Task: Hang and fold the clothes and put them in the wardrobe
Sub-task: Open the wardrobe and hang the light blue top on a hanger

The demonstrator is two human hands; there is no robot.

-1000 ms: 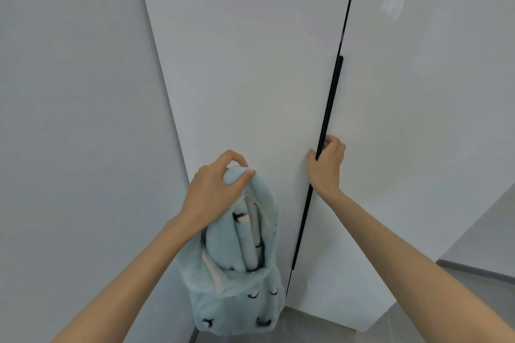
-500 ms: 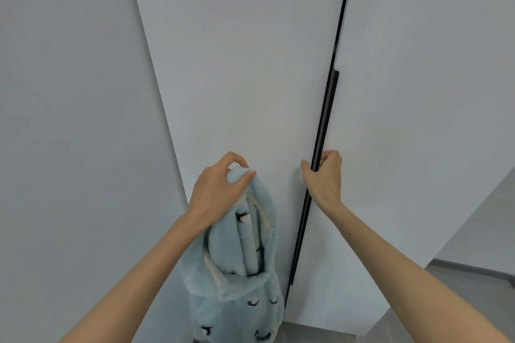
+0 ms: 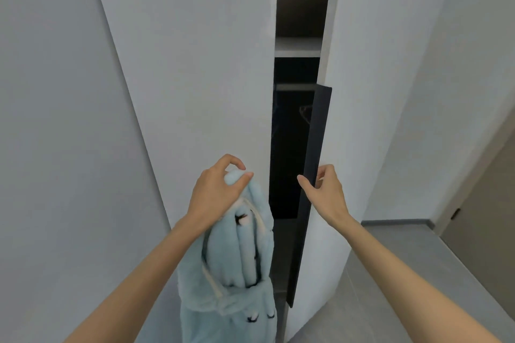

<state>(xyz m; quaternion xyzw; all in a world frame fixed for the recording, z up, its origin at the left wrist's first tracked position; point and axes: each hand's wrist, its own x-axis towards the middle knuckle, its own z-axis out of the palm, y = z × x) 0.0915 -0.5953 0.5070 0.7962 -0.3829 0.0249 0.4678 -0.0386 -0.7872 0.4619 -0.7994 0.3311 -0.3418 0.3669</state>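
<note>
A fluffy light-blue garment (image 3: 237, 267) with small dark marks and cream trim hangs from my left hand (image 3: 216, 189), which is shut on its top, in front of the white left wardrobe door (image 3: 195, 64). My right hand (image 3: 324, 189) grips the dark handle strip (image 3: 315, 161) on the edge of the right wardrobe door (image 3: 370, 92), thumb on the inner side. That door stands partly ajar. Through the gap I see the dark wardrobe interior (image 3: 289, 147), a white shelf (image 3: 298, 46) and a hanging rail (image 3: 295, 87) below it.
A plain white panel (image 3: 55, 120) fills the left side. Grey floor (image 3: 390, 259) runs along the lower right. A brownish room door (image 3: 487, 203) stands at the far right edge. A faint hanger shape (image 3: 305, 113) shows inside the wardrobe.
The right wardrobe door has swung from closed to partly ajar, pulled by my right hand, revealing the dark interior. My left hand still holds the blue garment in about the same place.
</note>
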